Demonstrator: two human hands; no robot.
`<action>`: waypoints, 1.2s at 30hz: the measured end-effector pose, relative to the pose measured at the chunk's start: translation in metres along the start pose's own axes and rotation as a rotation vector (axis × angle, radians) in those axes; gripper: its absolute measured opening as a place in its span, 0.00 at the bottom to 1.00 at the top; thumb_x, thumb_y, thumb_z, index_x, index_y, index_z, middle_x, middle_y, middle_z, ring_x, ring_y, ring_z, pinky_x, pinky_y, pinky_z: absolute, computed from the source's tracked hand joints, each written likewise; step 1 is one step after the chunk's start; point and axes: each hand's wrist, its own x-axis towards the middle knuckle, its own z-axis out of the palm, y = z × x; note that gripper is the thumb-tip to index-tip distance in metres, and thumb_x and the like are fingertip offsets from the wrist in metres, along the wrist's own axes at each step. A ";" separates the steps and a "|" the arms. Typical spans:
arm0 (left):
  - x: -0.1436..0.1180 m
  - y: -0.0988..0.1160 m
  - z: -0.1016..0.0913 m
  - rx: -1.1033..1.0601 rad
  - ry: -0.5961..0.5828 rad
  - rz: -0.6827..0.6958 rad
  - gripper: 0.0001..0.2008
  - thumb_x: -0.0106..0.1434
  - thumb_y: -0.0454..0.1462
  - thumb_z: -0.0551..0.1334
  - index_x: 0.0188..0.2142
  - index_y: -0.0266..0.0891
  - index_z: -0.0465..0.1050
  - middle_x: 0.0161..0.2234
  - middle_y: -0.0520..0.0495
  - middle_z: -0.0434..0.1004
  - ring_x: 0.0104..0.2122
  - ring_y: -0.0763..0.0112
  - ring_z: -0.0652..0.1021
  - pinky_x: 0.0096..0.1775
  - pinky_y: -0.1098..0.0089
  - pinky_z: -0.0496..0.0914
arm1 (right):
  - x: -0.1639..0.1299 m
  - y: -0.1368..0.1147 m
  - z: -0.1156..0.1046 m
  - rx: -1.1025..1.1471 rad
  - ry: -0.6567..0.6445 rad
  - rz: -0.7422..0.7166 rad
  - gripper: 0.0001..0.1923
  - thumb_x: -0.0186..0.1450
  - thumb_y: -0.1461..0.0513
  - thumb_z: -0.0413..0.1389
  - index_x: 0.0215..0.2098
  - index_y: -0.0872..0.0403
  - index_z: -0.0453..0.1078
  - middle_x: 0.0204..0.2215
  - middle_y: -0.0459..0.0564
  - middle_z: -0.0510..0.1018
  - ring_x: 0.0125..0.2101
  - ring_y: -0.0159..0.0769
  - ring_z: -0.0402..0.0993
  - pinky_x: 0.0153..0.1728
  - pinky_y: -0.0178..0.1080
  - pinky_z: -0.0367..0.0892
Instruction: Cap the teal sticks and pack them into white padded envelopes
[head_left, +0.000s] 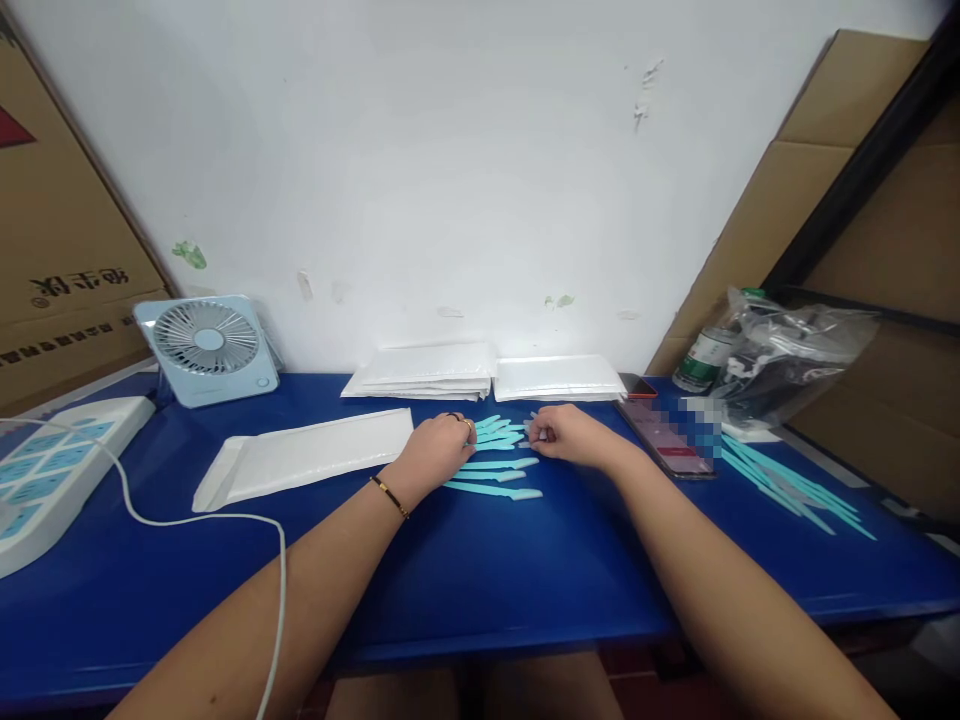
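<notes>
Several turquoise eyebrow razors lie fanned out on the blue table, their blade ends pointing right. My left hand is closed over the handle ends of the upper ones, and its fingertips are partly hidden. Two lower razors lie apart from each other below that hand. Just right of the blade ends, my right hand has its fingers curled in a pinch. Small clear plastic pieces, which look like blade caps, show at its fingertips; how many it grips is hidden.
A white padded mailer lies left; two mailer stacks sit against the wall. A phone, more turquoise razors and a clear bag are right. A fan, power strip and white cable are left.
</notes>
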 end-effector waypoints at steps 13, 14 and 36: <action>0.001 0.002 -0.001 -0.113 0.001 -0.030 0.04 0.58 0.35 0.57 0.29 0.38 0.70 0.31 0.47 0.74 0.30 0.70 0.73 0.29 0.73 0.63 | -0.002 -0.005 -0.002 0.125 -0.027 0.040 0.07 0.59 0.63 0.53 0.30 0.56 0.73 0.26 0.48 0.74 0.24 0.30 0.67 0.25 0.31 0.58; 0.001 0.003 -0.002 -0.123 0.004 -0.029 0.05 0.58 0.35 0.57 0.29 0.38 0.70 0.31 0.47 0.74 0.31 0.69 0.73 0.29 0.73 0.63 | -0.001 -0.006 -0.002 0.122 -0.024 0.040 0.07 0.58 0.63 0.53 0.30 0.56 0.73 0.26 0.48 0.74 0.24 0.30 0.67 0.25 0.31 0.58; 0.003 0.002 0.000 -0.079 0.016 0.032 0.09 0.59 0.36 0.56 0.34 0.40 0.75 0.35 0.47 0.75 0.34 0.68 0.74 0.33 0.72 0.64 | -0.001 0.013 -0.006 0.027 0.079 0.155 0.06 0.56 0.65 0.54 0.30 0.55 0.73 0.30 0.49 0.76 0.29 0.34 0.69 0.30 0.33 0.59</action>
